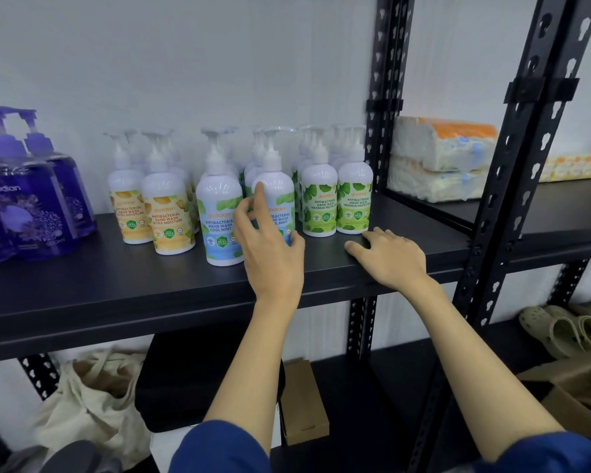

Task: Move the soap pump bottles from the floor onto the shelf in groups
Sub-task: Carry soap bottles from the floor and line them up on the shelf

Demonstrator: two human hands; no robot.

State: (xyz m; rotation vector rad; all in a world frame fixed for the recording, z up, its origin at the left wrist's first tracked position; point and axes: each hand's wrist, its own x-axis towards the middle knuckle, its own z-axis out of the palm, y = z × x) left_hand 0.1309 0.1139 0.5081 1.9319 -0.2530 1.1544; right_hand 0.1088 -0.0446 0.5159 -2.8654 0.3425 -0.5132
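Note:
Soap pump bottles stand in groups on the black shelf board (116, 285). From left to right come purple bottles (24, 206), yellow-label bottles (166, 213), blue-label cool mint bottles (219, 227) and green-label bottles (354, 203). My left hand (273, 261) holds the front right cool mint bottle (277, 189): its thumb is on the bottle's lower right, its index finger lies up the front, and the other fingers curl at the left side. That bottle is upright, among its group. My right hand (389, 257) rests flat on the shelf's front edge, just in front of the green bottles, holding nothing.
Black perforated uprights (382, 131) bound the shelf on the right. Beyond them lie stacked tissue packs (440, 158). The shelf below carries a cloth bag (93, 394), a black case (191, 377), a brown paper bag (304, 401), sandals (560, 329) and a cardboard box (577, 387).

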